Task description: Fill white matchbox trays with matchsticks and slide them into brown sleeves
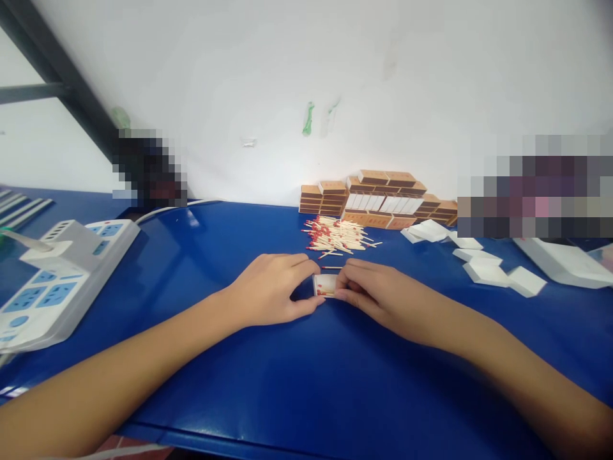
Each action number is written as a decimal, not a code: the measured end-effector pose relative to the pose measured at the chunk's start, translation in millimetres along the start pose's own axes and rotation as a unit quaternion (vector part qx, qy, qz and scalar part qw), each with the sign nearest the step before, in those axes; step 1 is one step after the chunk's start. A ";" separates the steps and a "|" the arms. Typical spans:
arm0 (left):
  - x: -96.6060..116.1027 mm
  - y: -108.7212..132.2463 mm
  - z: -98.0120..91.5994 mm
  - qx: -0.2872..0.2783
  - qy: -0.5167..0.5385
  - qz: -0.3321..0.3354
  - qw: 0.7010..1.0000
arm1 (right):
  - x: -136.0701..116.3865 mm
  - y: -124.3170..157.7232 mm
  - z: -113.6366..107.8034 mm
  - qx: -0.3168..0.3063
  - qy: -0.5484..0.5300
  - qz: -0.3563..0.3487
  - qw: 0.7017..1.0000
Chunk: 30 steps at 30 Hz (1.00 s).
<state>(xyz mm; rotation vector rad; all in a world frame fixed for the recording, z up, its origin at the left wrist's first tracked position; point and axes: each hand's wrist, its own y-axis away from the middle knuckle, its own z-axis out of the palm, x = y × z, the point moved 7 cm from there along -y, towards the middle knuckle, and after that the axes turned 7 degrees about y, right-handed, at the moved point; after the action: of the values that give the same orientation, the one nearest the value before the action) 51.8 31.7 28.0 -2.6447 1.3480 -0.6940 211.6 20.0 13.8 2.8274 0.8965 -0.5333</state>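
A small white matchbox tray (325,282) lies on the blue table in front of me, with a few red-headed matches (324,292) along its near side. My left hand (272,287) grips the tray's left end between thumb and fingers. Over the right part of the tray, my right hand (378,291) has its fingers pinched together, and they cover that end; what lies between the fingertips is hidden. One loose match (332,268) rests just beyond the tray. Behind it spreads a heap of matches (338,235), many red heads toward the left.
Stacked brown matchboxes (380,185) stand against the wall behind the heap, with white trays (383,203) among them. Several empty white trays (486,271) lie to the right, near a larger white object (560,262). A power strip (71,291) with a plugged-in adapter sits at left.
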 end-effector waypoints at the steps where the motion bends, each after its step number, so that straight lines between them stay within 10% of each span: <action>1: -0.1 0.0 -0.2 0.000 0.001 0.000 1.000 | 0.4 0.5 0.0 -0.003 -0.002 0.001 1.000; 16: 3.1 -0.5 -0.4 -0.003 0.000 0.005 1.000 | 20.8 -12.9 -18.4 0.172 0.010 0.016 0.985; 30: 1.9 -1.1 0.1 -0.013 -0.009 -0.013 1.000 | 7.6 -5.9 -21.3 0.116 -0.005 0.003 0.993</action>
<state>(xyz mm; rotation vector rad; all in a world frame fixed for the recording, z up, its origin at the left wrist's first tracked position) 53.6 30.9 28.9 -2.6860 1.3297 -0.6602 220.2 33.7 30.7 3.0275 0.8775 -0.6923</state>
